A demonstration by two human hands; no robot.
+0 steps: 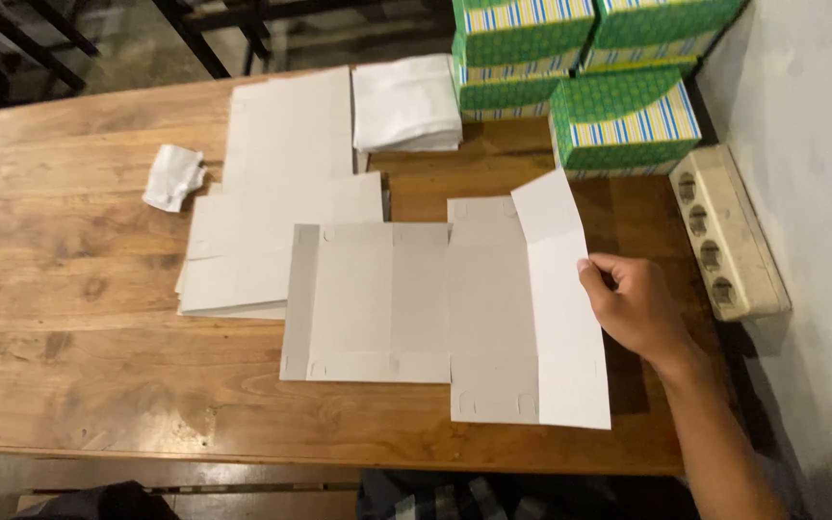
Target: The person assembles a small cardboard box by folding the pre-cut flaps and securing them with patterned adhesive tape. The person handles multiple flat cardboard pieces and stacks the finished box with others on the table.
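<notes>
- Right hand (634,308) grasps the right flap of a flat grey box blank (435,303); fingers (591,274) curl over the raised edge, pinching it.
- Blank lies unfolded on the wooden counter (79,318), near edge, centre-right.
- Left hand out of view.
- Step in hand, judged: first side fold.
- Next move calls for creasing along the score line, the blank's base held flat.
- Further blanks stack (276,221) left; finished green boxes (623,120) far right.
</notes>
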